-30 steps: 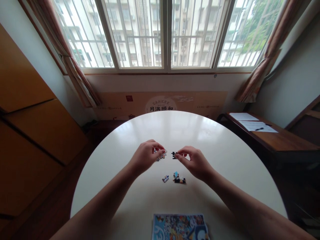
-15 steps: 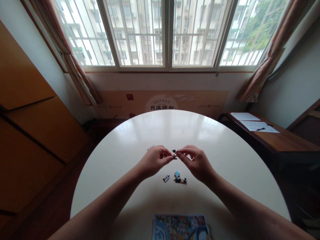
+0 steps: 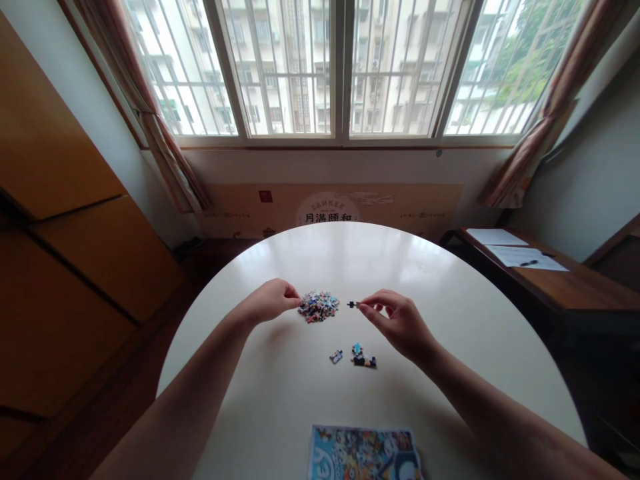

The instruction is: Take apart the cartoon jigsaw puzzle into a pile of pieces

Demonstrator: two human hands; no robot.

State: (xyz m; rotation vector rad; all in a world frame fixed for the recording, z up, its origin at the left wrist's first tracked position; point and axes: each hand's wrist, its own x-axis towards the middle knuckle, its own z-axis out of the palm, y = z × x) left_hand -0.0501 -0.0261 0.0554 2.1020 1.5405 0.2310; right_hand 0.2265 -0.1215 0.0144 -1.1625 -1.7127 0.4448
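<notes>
My right hand (image 3: 397, 320) pinches a dark jigsaw puzzle piece (image 3: 353, 305) between thumb and fingertips, just above the table. My left hand (image 3: 273, 301) is closed, thumb against fingers, at the left edge of a heap of jigsaw pieces (image 3: 319, 307). What its fingertips hold there is too small to make out. Nearer to me lie a small light piece group (image 3: 336, 357), a dark joined strip (image 3: 365, 362) and a light-blue piece (image 3: 357, 349) touching or close behind that strip.
All of this is on a round white table (image 3: 450, 373). A colourful picture sheet or box (image 3: 365, 453) lies at the near edge. To the right, a wooden side table (image 3: 595, 283) carries papers (image 3: 525, 257) and pens. A barred window and curtains stand beyond.
My left hand has moved left from beside my right hand to the heap, uncovering it. The brown piece it held is no longer visible. My right hand still holds the dark piece.
</notes>
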